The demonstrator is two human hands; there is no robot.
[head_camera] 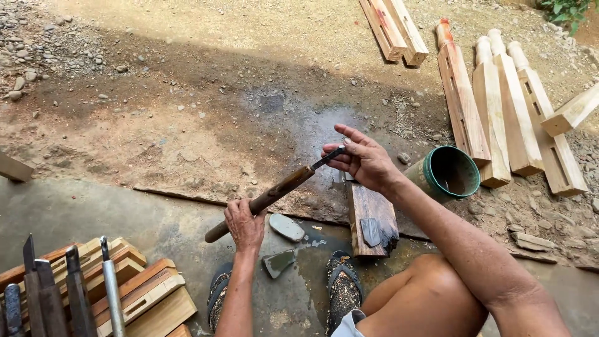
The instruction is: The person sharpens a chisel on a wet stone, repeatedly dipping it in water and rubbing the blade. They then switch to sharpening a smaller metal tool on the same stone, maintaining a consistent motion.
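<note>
wood handle: brown, round and worn smooth, the chisel [274, 193] runs on a slant from lower left to upper right, ending in a short dark metal blade.
left hand: left hand [244, 226] is wrapped around the lower part of the handle, fingers curled tight about it; the butt end sticks out beyond the fist toward the lower left.
right hand: right hand [362, 161] sits at the blade end, thumb and fingertips pressed lightly on the dark tip, the other fingers fanned out above it.
blade position: the tip lies under the right fingers, above the wet ground and just up from the wooden block.
wooden block: flat reddish wooden block [372, 219], wet and blackened at its near end, with a small dark grey sharpening stone [370, 231] lying on it.
loose stones: a pale oval stone [286, 227] and a greenish wedge-shaped stone [278, 262] rest on the damp concrete between the sandalled feet.
cup: green-rimmed plastic cup [447, 173] lies on its side by the right forearm, mouth toward the camera.
tools: several dark-bladed chisels [56, 293] stand in a row at lower left over stacked pale wood pieces [146, 296].
timber: squared pale and reddish posts [499, 112] with rounded tops lie on gravelly dirt at upper right.
</note>
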